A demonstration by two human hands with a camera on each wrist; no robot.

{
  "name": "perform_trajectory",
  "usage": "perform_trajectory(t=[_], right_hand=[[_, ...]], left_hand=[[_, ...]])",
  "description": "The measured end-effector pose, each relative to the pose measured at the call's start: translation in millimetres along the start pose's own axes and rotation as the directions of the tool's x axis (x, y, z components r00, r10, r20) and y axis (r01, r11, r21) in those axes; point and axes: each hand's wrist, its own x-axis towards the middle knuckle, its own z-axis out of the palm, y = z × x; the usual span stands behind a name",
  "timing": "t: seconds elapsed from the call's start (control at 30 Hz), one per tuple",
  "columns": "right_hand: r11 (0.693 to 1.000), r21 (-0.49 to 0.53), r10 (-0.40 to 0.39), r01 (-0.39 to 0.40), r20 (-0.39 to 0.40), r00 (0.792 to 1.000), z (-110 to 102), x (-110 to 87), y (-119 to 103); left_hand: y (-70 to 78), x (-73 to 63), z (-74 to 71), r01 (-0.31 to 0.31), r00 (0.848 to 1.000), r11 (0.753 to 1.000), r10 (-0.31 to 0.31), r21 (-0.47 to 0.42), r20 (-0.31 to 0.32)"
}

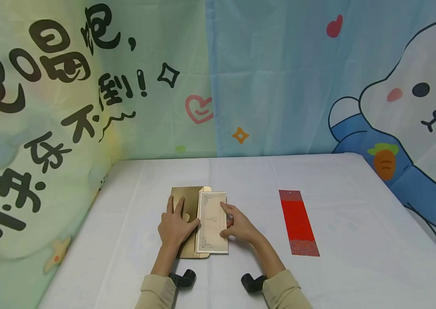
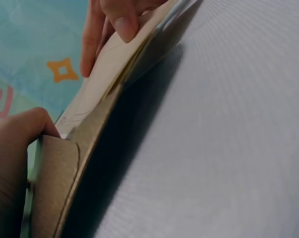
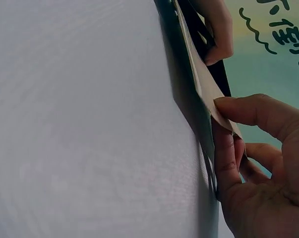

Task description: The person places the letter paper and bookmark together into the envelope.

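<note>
A brown paper envelope (image 1: 191, 198) lies on the white table in the head view. My left hand (image 1: 174, 228) rests on it, fingers spread, its thumb reaching to the left edge of a cream card (image 1: 211, 221) with printed corner ornaments. The card overlaps the envelope's right side; whether part of it sits inside is unclear. At the card's right edge my right hand (image 1: 242, 225) pinches it, thumb (image 3: 238, 109) on top and fingers underneath in the right wrist view. The left wrist view shows the card (image 2: 102, 82) and envelope (image 2: 55, 161) lifted slightly at the near edge.
To the right on the white-covered table (image 1: 252, 180) lies a red paper strip (image 1: 299, 223) with patterned ends. A printed cloth backdrop (image 1: 272, 77) hangs behind the table and along its left side.
</note>
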Motion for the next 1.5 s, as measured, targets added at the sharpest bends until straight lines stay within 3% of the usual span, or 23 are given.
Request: perform_trajectory(t=[0.37, 0.9, 1.27, 1.5], right_hand=[[0.998, -0.012, 0.056, -0.056, -0.036, 0.998, 6.8, 3.0, -2.7], [1.000, -0.004, -0.012, 0.012, -0.009, 1.000, 15.2, 4.3, 0.6], [0.984, 0.091, -0.157, 0.151, 0.061, 0.986, 9.7, -7.4, -20.9], [0.985, -0.003, -0.175, 0.175, 0.053, 0.983, 16.2, 4.1, 2.7]], left_hand=[[0.4, -1.3, -2.4, -0.002, 1.000, 1.000, 0.001, 0.020, 0.003], [-0.2, -2.6, -2.7, -0.008, 1.000, 1.000, 0.008, 0.013, -0.002], [1.6, -2.1, -1.6, -0.018, 1.000, 1.000, 0.018, 0.012, 0.008], [1.9, -1.0, -0.5, -0.028, 1.000, 0.999, 0.028, 0.016, 0.005]])
